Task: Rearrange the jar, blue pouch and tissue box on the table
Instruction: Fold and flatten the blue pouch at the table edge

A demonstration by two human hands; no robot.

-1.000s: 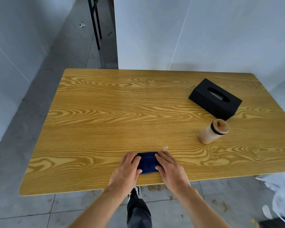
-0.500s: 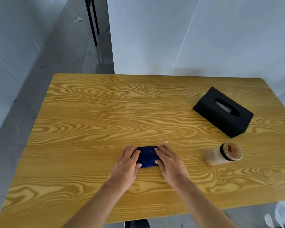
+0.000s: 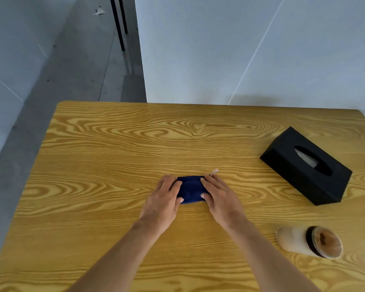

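A small blue pouch lies flat near the middle of the wooden table, with a pale tab sticking out at its right end. My left hand grips its left end and my right hand grips its right end, fingers curled over the fabric. A black tissue box sits at the right, a tissue showing in its slot. A frosted jar with a dark band and clear lid stands at the near right, apart from both hands.
A white wall panel runs along the table's far edge. Grey floor lies to the left, with black furniture legs further back.
Both hands have slid the blue pouch away from the near table edge toward the table's middle. The view has shifted forward over the table. The jar and tissue box stay put.
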